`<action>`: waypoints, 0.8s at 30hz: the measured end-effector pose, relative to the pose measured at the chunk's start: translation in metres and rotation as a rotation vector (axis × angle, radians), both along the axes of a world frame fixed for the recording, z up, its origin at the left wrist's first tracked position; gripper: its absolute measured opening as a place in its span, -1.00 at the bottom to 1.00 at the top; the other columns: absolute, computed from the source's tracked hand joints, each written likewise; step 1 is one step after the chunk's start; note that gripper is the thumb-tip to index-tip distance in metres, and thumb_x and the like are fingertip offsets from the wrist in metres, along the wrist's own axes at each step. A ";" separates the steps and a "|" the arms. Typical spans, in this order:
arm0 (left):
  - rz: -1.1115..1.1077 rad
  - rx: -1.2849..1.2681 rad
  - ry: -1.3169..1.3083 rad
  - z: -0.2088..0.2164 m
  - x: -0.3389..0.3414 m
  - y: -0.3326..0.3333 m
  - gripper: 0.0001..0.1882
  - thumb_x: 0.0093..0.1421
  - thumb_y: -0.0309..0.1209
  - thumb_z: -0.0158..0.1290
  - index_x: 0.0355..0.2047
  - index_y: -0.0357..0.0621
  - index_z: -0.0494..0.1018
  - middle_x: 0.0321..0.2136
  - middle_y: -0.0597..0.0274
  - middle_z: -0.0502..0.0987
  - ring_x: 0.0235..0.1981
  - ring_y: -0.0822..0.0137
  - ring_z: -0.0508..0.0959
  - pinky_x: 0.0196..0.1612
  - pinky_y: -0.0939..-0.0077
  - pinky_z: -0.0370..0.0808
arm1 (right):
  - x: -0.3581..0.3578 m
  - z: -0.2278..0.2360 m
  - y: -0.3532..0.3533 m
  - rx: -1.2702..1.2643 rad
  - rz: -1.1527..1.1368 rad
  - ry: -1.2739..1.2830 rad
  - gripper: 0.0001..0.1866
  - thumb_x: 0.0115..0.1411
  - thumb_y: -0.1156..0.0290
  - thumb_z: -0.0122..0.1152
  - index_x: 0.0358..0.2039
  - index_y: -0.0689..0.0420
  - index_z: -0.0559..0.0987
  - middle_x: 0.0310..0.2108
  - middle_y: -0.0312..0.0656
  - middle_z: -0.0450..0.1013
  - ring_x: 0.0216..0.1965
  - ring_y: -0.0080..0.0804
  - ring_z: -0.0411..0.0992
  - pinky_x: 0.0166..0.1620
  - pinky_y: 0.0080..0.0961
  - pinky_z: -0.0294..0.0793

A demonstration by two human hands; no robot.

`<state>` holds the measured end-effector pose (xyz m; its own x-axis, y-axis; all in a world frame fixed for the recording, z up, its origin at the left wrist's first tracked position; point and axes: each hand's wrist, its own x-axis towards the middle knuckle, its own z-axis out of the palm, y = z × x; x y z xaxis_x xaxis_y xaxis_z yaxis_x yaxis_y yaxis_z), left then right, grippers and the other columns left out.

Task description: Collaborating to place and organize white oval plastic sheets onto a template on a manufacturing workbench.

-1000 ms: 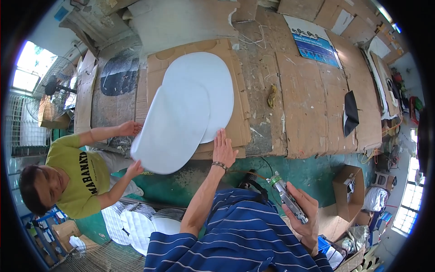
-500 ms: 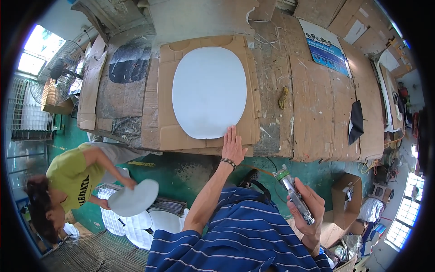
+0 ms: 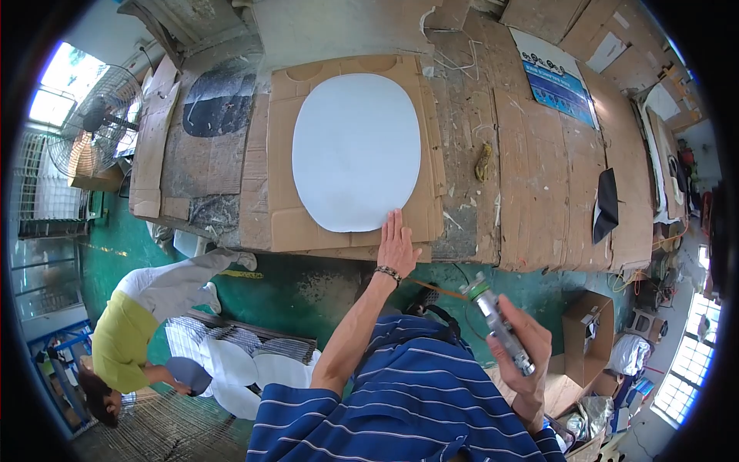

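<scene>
A white rounded oval sheet (image 3: 356,150) lies flat on a piece of brown cardboard (image 3: 281,177) on the worktable. My left hand (image 3: 397,245) is open, fingers stretched out, with the fingertips at the sheet's near right edge and the palm over the cardboard's front. To the right of my body, away from the table, my right hand (image 3: 527,346) is closed round a silver spray gun (image 3: 499,323) with a green collar, its head pointing up and left.
The worktable (image 3: 531,177) is covered with stained cardboard. A black piece (image 3: 605,206) hangs at its right front edge. At the left, a co-worker (image 3: 127,339) bends over a rack with several white oval sheets (image 3: 231,362). An open carton (image 3: 589,339) and a fan (image 3: 96,115) stand nearby.
The co-worker has bent lower and put the white oval piece down toward the rack, now handling a grey one. My hands have barely moved; the spray gun has tilted slightly.
</scene>
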<state>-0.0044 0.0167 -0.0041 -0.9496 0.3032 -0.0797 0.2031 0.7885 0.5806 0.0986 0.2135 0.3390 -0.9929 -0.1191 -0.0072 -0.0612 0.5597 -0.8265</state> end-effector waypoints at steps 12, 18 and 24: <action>-0.064 0.120 -0.129 0.019 0.060 -0.019 -0.64 0.22 -0.37 0.27 -0.09 -0.22 0.37 0.40 -0.33 0.21 0.51 -0.27 0.08 0.52 -0.09 0.09 | 0.010 0.011 0.011 0.024 0.118 -0.201 -0.35 0.04 0.67 0.40 0.22 0.28 0.56 -0.36 0.00 0.53 -0.43 -0.25 0.47 -0.30 -0.45 0.45; -0.054 0.103 -0.202 0.013 0.072 -0.021 -0.67 0.24 -0.37 0.26 -0.12 -0.21 0.38 0.38 -0.34 0.26 0.50 -0.27 0.11 0.51 -0.07 0.12 | -0.002 0.000 0.008 -0.044 -0.014 -0.018 -0.38 0.13 0.57 0.42 0.24 0.34 0.54 -0.31 -0.05 0.57 -0.36 -0.36 0.52 -0.24 -0.53 0.48; -0.039 0.096 -0.183 0.012 0.071 -0.029 -0.69 0.24 -0.36 0.25 -0.13 -0.21 0.39 0.34 -0.34 0.32 0.48 -0.27 0.16 0.51 -0.01 0.14 | 0.022 -0.005 0.030 0.011 -0.158 -0.060 -0.44 0.23 0.58 0.34 0.26 0.29 0.53 -0.22 0.01 0.62 -0.30 -0.33 0.58 -0.20 -0.48 0.53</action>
